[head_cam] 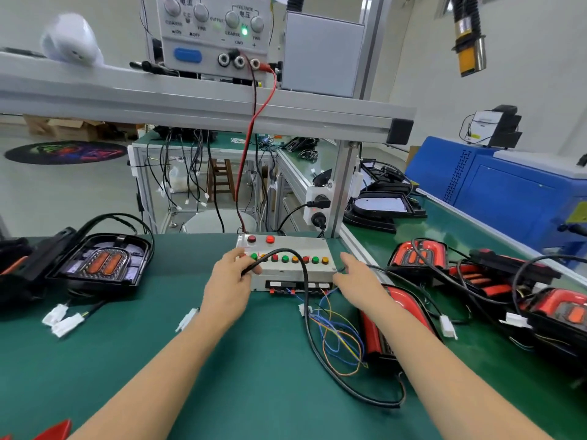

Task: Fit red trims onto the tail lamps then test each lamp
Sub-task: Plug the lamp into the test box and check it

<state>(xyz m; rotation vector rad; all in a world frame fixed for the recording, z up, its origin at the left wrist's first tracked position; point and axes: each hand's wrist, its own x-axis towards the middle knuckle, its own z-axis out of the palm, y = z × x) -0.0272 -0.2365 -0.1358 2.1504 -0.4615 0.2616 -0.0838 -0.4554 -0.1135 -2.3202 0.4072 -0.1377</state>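
On the green worktop (158,360), left hand (227,289) grips a black cable (306,312) at the test box (295,265); right hand (360,281) lies open beside it

Red trim (54,430) cut off at bottom edge — right hand (357,279) hides the tester's corner.

Place: an electronics assembly workshop, a factory test station.
Tabletop (133,360): green anti-static mat on an aluminium-profile frame.
Overhead shelf (190,103): carries a bench power supply (212,30) (its green light is on), red lead running down.
Test gear: push-button control box (286,258) with loose coloured wires.
Stock: tail lamps (416,257) with cables along the neighbouring bench.
Background: blue machine cabinet (508,198).
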